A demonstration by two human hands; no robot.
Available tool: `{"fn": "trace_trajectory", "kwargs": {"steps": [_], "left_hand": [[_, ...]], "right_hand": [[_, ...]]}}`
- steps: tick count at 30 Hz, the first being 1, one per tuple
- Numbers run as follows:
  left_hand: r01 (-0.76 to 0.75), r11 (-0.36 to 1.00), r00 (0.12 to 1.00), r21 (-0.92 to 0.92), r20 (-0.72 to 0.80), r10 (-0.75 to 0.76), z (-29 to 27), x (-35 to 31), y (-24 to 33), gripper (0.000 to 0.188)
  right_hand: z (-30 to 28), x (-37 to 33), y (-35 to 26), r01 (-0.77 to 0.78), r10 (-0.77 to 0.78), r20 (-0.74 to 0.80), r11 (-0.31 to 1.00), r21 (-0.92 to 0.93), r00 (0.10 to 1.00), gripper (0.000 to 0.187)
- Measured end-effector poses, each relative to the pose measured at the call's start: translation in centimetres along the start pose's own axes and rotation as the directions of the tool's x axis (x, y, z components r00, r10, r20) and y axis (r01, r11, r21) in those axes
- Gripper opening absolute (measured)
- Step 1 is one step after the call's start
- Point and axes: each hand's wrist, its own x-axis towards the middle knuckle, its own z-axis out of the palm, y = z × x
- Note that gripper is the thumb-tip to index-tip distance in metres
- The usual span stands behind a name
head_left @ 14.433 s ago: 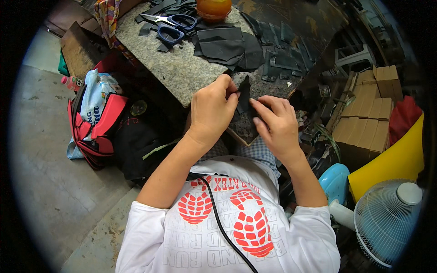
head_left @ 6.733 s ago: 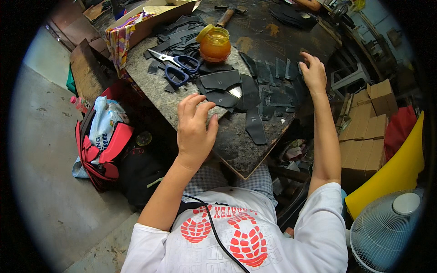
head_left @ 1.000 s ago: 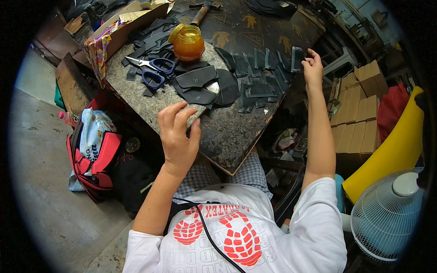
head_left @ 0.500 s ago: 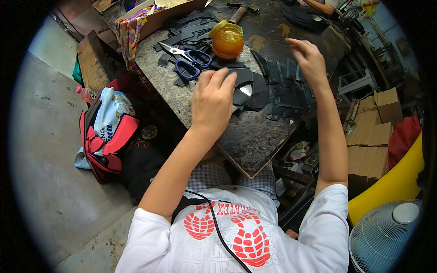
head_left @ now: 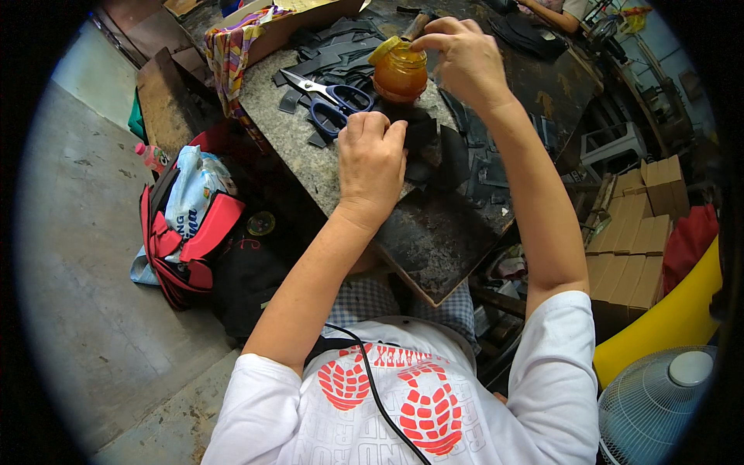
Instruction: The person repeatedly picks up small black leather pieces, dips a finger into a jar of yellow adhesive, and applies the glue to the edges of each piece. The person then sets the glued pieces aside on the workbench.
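The fingers of the right hand (head_left: 463, 56) are pinched on a stick-like handle at the mouth of the round amber glass jar (head_left: 399, 74), while those of the left hand (head_left: 370, 161) are pressed together onto flat black leather pieces (head_left: 430, 143). Both items are located on the speckled stone table (head_left: 291, 136), beside blue-handled scissors (head_left: 337, 99). The jar is judged rigid, breakable and possibly sticky, best gripped around its body; the leather is judged light and pliable.

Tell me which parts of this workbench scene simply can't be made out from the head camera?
- Black pieces under the left hand: the hand covers them, so the grip is unclear.
- Mouth of the amber jar: the right hand hides what its fingertips hold there.
- Blade tips of the blue-handled scissors: too small to tell from the dark scraps.
- White fan: cut off by the rim.
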Motion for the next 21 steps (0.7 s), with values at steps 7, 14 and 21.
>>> {"fn": "trace_trajectory", "kwargs": {"steps": [7, 14, 21], "left_hand": [[-0.101, 0.991, 0.984, 0.083, -0.141, 0.112, 0.3, -0.3, -0.2, 0.029], [-0.138, 0.989, 0.981, 0.051, -0.131, 0.144, -0.7, -0.5, -0.3, 0.025], [0.129, 0.895, 0.985, -0.427, 0.157, -0.068, -3.4, -3.5, 1.3, 0.020]], "right_hand": [[-3.2, -2.7, -0.3, -0.052, 0.050, 0.038, 0.997, 0.063, 0.998, 0.027], [-10.2, -8.8, -3.2, -0.199, 0.291, -0.047, 0.754, 0.626, 0.955, 0.034], [-11.6, -16.0, -6.4, -0.493, 0.474, 0.288, 0.394, 0.775, 0.832, 0.049]]}}
